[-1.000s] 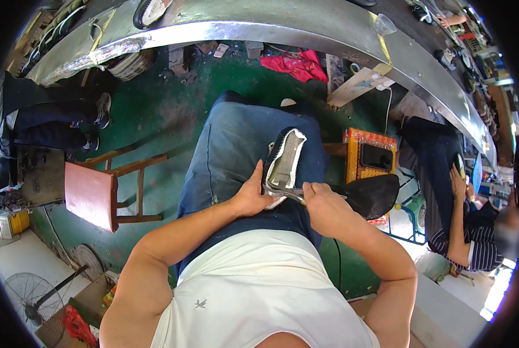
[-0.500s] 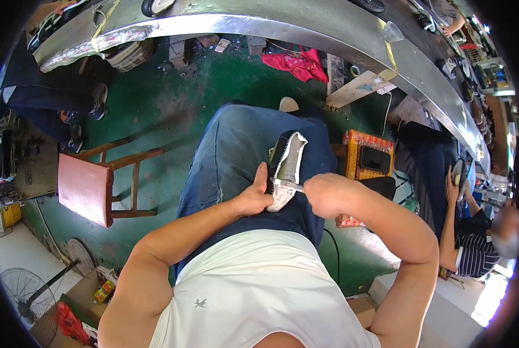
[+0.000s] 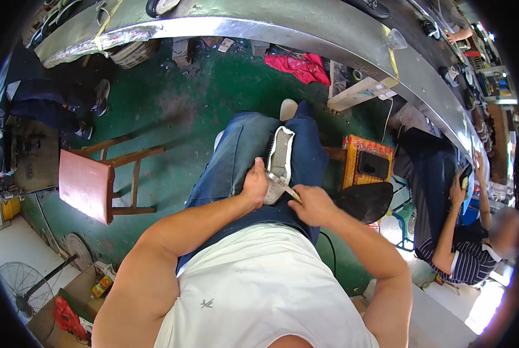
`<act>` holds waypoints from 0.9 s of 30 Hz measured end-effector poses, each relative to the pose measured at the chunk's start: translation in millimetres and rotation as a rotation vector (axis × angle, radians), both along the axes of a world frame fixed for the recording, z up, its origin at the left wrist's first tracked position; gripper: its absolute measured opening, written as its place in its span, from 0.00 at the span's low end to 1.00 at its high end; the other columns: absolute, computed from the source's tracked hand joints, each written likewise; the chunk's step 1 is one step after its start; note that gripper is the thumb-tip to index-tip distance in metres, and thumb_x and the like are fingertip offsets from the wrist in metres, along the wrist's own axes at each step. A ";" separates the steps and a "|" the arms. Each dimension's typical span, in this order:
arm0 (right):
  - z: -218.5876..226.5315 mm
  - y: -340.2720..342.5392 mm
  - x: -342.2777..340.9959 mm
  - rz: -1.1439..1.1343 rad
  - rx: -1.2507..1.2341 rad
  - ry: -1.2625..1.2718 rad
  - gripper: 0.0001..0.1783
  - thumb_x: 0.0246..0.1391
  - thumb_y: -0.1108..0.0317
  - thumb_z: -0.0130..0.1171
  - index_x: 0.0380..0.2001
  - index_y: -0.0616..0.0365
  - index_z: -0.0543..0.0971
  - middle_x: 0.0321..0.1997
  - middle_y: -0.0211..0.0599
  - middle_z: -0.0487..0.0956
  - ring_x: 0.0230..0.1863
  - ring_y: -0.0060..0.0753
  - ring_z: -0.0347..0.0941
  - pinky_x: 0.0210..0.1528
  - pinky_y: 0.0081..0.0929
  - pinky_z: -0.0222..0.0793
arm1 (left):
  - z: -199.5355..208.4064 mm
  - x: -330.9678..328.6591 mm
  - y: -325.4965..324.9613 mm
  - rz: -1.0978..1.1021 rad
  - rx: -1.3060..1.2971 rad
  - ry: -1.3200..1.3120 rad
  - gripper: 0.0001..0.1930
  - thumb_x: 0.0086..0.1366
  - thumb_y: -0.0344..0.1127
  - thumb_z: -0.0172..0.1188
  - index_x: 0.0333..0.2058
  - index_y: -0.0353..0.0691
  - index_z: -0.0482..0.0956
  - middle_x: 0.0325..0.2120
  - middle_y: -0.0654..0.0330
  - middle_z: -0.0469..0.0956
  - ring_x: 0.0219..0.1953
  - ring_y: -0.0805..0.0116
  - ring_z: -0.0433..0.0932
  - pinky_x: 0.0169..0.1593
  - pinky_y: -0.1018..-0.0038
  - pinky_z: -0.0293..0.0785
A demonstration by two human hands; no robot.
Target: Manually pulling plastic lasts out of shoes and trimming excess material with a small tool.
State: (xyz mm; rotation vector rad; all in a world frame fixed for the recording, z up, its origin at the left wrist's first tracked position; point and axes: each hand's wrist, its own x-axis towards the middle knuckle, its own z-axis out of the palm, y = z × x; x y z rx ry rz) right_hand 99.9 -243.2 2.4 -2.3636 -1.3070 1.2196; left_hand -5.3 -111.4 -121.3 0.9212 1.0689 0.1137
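A shoe upper (image 3: 280,152) with a grey inside and a ragged white edge lies lengthwise between my thighs. My left hand (image 3: 256,185) is closed on its left side, the thumb pointing up along it. In my right hand (image 3: 313,206) is a slim hand tool (image 3: 280,183) with a metal end and a pale handle; its exact kind does not show. The metal end slants across the near part of the upper, by my left fingers. Whether it touches the upper I cannot tell. My left fingertips are partly hidden.
Ahead runs a long metal bench (image 3: 236,29) with shoes on it. A stool with a reddish seat (image 3: 85,185) stands left, a fan (image 3: 27,293) lower left. To the right are an orange stand (image 3: 352,165) with a phone (image 3: 374,165), a black oval pad (image 3: 367,200) and a co-worker (image 3: 465,246).
The upper has turned from leaning right to nearly straight. My right hand has come left and slightly down, and the tool now slants more. My legs have shifted; the co-worker's arm has risen.
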 end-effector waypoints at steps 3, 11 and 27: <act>-15.1 -18.7 -14.9 -0.229 0.137 -0.006 0.14 0.59 0.61 0.60 0.36 0.63 0.77 0.39 0.57 0.81 0.45 0.62 0.78 0.48 0.53 0.71 | 30.3 14.5 1.1 -0.098 0.036 0.186 0.34 0.79 0.55 0.34 0.63 0.29 0.70 0.52 0.39 0.78 0.56 0.46 0.77 0.61 0.62 0.70; -3.6 -25.0 27.7 -0.016 0.108 -0.234 0.17 0.58 0.66 0.61 0.44 0.68 0.73 0.42 0.62 0.79 0.46 0.60 0.78 0.50 0.49 0.74 | -1.1 2.1 -7.4 -0.270 0.664 0.010 0.28 0.80 0.46 0.36 0.62 0.28 0.70 0.57 0.38 0.76 0.61 0.45 0.74 0.64 0.66 0.67; -38.2 -35.9 97.8 -0.196 -0.155 0.530 0.13 0.62 0.62 0.58 0.35 0.64 0.77 0.29 0.41 0.82 0.30 0.36 0.82 0.35 0.39 0.79 | 21.0 -1.2 20.5 -0.849 1.065 -0.194 0.27 0.75 0.42 0.47 0.71 0.48 0.60 0.65 0.22 0.55 0.57 0.28 0.72 0.58 0.52 0.74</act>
